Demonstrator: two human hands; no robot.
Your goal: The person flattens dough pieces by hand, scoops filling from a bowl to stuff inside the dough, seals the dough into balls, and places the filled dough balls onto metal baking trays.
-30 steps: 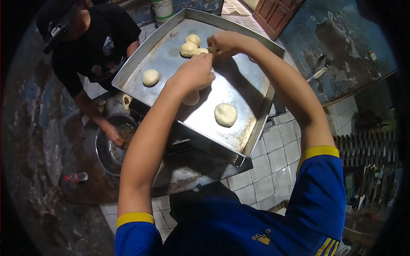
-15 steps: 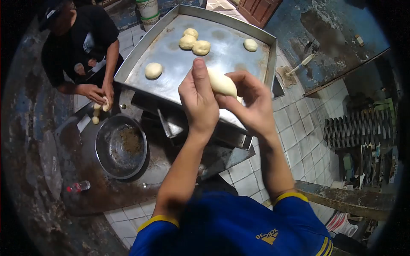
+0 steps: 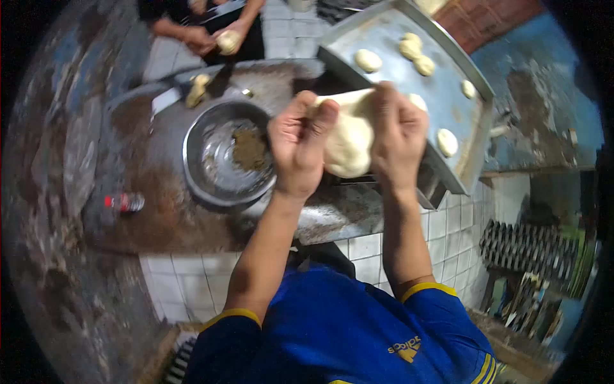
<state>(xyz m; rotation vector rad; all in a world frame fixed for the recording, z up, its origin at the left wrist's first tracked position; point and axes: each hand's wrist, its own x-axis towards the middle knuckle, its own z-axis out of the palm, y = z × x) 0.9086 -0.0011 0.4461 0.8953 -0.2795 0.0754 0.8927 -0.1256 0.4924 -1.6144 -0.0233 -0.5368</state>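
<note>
Between my two hands, a piece of pale dough [image 3: 348, 148] is pulled wide, its upper edge stretched taut and the rest sagging below. My left hand [image 3: 297, 146] pinches one side between thumb and fingers. On the opposite side my right hand [image 3: 398, 137] grips the dough with curled fingers, slightly blurred. To the left of my hands stands a metal bowl [image 3: 195, 176] with a brown crumbly mass [image 3: 249, 150] inside. Beyond my right hand lies a metal tray [image 3: 400, 83] carrying several dough balls, one of them a round ball [image 3: 368, 61] near its left corner.
Across the worktable [image 3: 141, 160], a co-worker's hands [image 3: 203, 40] hold a dough ball [image 3: 227, 42]. Small dough pieces [image 3: 197, 90] and a white card-like piece [image 3: 165, 100] lie near the bowl. A bottle with a red label [image 3: 125, 202] lies at the left.
The view has swung, so the tray now appears farther right and the bowl nearer my hands. The dough has gone from a compact lump to a stretched sheet between both hands.
</note>
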